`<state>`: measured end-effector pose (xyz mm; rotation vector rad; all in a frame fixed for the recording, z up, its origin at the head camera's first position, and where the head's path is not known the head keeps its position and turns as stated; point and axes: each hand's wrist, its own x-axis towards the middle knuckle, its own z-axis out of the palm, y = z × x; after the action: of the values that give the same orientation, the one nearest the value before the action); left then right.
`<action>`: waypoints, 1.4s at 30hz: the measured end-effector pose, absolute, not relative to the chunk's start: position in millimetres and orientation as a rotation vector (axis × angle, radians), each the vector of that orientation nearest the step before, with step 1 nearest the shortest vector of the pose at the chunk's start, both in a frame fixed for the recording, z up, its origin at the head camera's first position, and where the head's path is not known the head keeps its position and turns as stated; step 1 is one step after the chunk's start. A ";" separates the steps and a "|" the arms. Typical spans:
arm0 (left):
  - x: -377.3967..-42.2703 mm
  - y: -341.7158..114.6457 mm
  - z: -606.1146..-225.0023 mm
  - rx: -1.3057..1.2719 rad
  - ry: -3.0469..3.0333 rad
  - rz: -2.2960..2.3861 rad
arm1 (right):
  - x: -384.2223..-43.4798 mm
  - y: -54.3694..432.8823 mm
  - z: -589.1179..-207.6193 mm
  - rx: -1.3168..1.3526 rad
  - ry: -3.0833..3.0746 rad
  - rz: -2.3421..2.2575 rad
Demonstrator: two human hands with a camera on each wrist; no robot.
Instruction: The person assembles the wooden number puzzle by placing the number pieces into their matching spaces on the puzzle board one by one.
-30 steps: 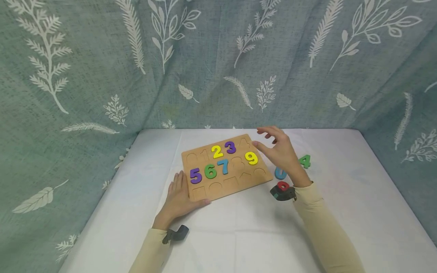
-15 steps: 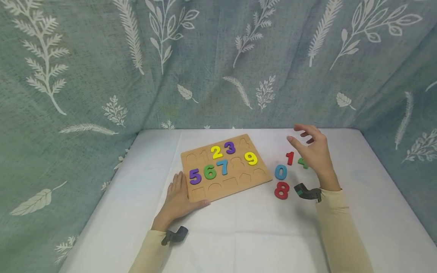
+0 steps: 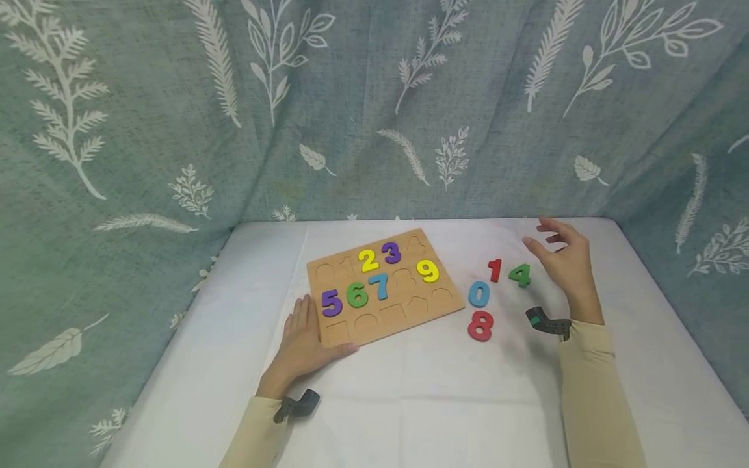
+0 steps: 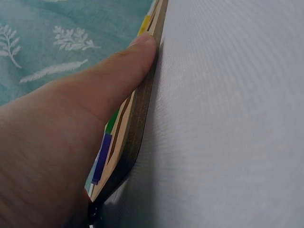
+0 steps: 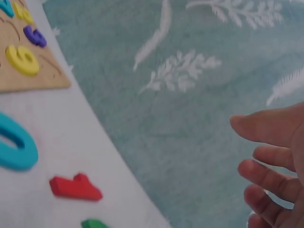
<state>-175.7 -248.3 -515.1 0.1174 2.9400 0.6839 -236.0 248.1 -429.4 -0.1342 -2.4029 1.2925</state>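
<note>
A wooden number puzzle board (image 3: 374, 328) lies tilted on the white table. Yellow 2 (image 3: 368, 260), purple 3 (image 3: 391, 253), purple 5 (image 3: 331, 303), green 6 (image 3: 357, 295), blue 7 (image 3: 378, 286) and yellow 9 (image 3: 428, 271) sit on it. My left hand (image 3: 304, 341) rests at its near left corner, fingers straight along the left side, thumb on the front edge. Right of the board lie red 1 (image 3: 495, 270), green 4 (image 3: 519, 275), blue 0 (image 3: 479, 294) and red 8 (image 3: 481, 325). Beyond the 4, my right hand (image 3: 564, 260) hovers with relaxed fingers, holding nothing.
A green curtain (image 3: 351, 130) with white leaf prints hangs behind and beside the table (image 3: 409, 416). The board has vacant outlined recesses, including a row along its front. Each wrist carries a dark camera mount.
My right hand has moved right, away from the board and past the loose numbers, uncovering the 1, 8 and 4. My left hand stays at the board's corner.
</note>
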 end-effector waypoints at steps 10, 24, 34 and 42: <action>-176.5 -249.1 -511.9 0.105 2.927 0.709 | -245.0 263.7 -454.3 -0.310 -2.609 1.331; -173.4 -248.8 -516.6 0.111 2.916 0.700 | -246.3 271.3 -489.7 -0.279 -2.837 1.365; -170.8 -248.3 -517.4 0.118 2.919 0.673 | -242.7 272.8 -501.7 -0.269 -2.928 1.397; -176.5 -248.6 -516.5 0.126 2.921 0.657 | -243.8 272.5 -496.9 -0.250 -2.945 1.384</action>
<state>-176.5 -248.6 -516.5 0.1257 2.9206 0.6570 -243.8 272.5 -496.9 -0.2502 -2.9451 1.3842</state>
